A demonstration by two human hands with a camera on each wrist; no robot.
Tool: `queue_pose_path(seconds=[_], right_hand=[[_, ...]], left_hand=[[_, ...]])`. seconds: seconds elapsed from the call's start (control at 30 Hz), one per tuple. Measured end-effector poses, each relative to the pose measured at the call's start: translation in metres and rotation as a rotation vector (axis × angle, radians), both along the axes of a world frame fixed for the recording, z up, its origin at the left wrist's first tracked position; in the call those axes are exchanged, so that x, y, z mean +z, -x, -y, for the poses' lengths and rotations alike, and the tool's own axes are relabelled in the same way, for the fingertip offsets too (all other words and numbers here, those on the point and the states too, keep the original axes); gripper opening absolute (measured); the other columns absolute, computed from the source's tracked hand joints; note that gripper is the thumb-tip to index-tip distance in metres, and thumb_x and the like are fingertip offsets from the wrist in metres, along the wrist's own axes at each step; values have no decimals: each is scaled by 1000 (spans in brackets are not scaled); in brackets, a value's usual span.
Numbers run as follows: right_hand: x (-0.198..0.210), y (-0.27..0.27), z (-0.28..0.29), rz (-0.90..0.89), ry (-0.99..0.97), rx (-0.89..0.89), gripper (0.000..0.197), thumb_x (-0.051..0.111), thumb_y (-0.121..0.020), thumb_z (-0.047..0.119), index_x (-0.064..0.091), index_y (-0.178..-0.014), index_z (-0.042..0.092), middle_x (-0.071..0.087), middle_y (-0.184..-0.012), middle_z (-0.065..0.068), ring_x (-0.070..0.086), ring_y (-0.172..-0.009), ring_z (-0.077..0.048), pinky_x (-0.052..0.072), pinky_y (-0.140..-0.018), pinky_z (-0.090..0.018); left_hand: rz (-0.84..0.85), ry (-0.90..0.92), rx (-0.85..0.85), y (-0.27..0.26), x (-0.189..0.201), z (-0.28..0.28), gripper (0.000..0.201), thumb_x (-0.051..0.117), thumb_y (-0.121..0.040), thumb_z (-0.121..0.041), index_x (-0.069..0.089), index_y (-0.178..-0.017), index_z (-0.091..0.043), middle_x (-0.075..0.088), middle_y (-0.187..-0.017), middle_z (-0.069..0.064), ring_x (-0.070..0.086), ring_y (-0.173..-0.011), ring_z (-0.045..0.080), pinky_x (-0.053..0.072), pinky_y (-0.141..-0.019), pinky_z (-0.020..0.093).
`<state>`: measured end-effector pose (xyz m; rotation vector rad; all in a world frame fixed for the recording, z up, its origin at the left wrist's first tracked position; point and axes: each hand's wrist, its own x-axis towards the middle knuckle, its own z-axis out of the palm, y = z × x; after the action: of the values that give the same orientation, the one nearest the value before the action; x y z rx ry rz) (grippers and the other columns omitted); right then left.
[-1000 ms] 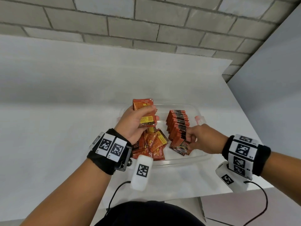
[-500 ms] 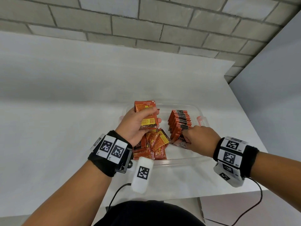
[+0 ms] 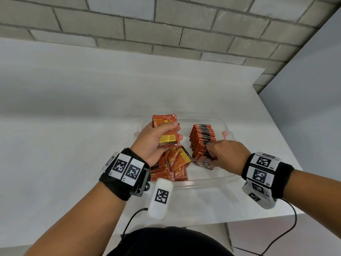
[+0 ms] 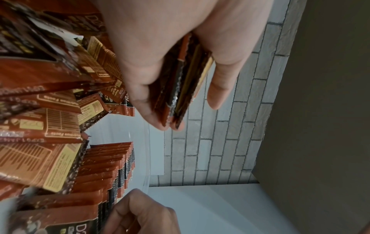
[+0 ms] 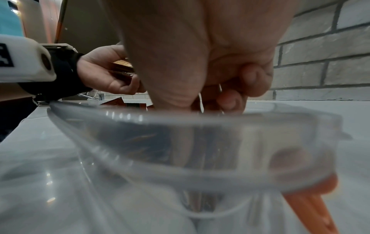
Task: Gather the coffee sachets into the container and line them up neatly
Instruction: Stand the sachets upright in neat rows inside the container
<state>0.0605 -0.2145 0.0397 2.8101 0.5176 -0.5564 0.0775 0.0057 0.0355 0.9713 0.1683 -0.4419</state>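
My right hand point(image 3: 227, 154) covers the near end of the sachet row point(image 3: 203, 137), hiding my fingertips there. At nine o'clock my left hand point(image 3: 155, 140) masks the loose pile point(image 3: 175, 163). The container wall point(image 5: 200, 142) blurs everything behind it in the right wrist view.

The container point(image 3: 184, 183) is sitting on the table point(image 3: 73, 145). Inside, a row of sachets point(image 3: 203, 137) is standing at its 3 o'clock side and a loose pile point(image 3: 173, 163) is lying at 8 o'clock. The left hand point(image 3: 153, 143) is holding a stack point(image 3: 165, 130) over 10 o'clock; the right hand point(image 3: 227, 154) is touching the row's 6 o'clock end.
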Motion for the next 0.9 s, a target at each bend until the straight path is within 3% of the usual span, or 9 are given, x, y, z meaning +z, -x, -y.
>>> queue_pose_path(seconds=[0.1, 0.3, 0.43, 0.53, 0.63, 0.73, 0.8, 0.9], right_hand=[[-1, -2, 2, 3, 3, -1, 28, 62, -89, 29, 36, -86, 19, 53, -88, 1, 45, -73, -18, 23, -47, -22], [-2, 0, 3, -2, 2, -8, 28, 62, -88, 31, 37, -87, 18, 59, -94, -1, 46, -73, -19, 33, -55, -27], [-1, 2, 4, 13, -14, -6, 28, 62, -88, 33, 38, -86, 19, 60, -95, 0, 47, -73, -19, 25, -47, -23], [0, 3, 5, 42, -40, -20, 26, 60, -88, 35, 38, -87, 20, 59, -93, 2, 48, -72, -19, 31, -50, -25], [8, 0, 7, 69, -106, -71, 24, 59, -89, 39, 43, -89, 21, 55, -85, 6, 49, -68, -15, 32, -50, -24], [26, -6, 9, 66, -347, -189, 23, 59, -89, 41, 52, -95, 20, 56, -80, 7, 51, -61, -7, 33, -46, -17], [39, -11, 8, 77, -583, -267, 24, 61, -88, 42, 56, -101, 22, 59, -83, 8, 53, -62, -5, 38, -54, -16], [54, -9, -4, -1, -918, -374, 30, 62, -83, 44, 58, -109, 31, 62, -93, 8, 58, -68, -9, 47, -66, -22]], left_hand=[[3, 1, -4, 0, 0, 1, 23, 66, -79, -16, 63, -101, -10, 68, -87, 10, 69, -73, 22, 56, -63, 32], [9, 14, -7, 1, 0, 3, 38, 69, -67, -20, 63, -103, -9, 68, -87, 10, 68, -71, 22, 57, -62, 31], [5, 26, -5, 1, 0, 3, 35, 69, -69, -19, 63, -102, -9, 68, -87, 10, 68, -72, 22, 57, -61, 31], [-27, 34, -14, 0, -1, 5, 28, 65, -77, -14, 61, -103, -6, 68, -87, 12, 68, -71, 23, 56, -61, 33], [-74, 46, -38, 1, -2, 6, 19, 50, -90, -9, 58, -106, -2, 67, -88, 14, 66, -71, 25, 55, -61, 33], [-36, 13, -98, 2, -3, 7, 18, 49, -91, -3, 60, -106, -7, 71, -85, 11, 69, -72, 23, 59, -64, 35], [15, -30, -138, 4, -1, 8, 17, 56, -88, -1, 62, -98, -13, 73, -82, 6, 70, -78, 22, 58, -73, 39], [74, -53, -203, 8, 4, 12, 25, 67, -74, -7, 66, -97, -15, 73, -93, 8, 69, -91, 26, 54, -83, 44]])
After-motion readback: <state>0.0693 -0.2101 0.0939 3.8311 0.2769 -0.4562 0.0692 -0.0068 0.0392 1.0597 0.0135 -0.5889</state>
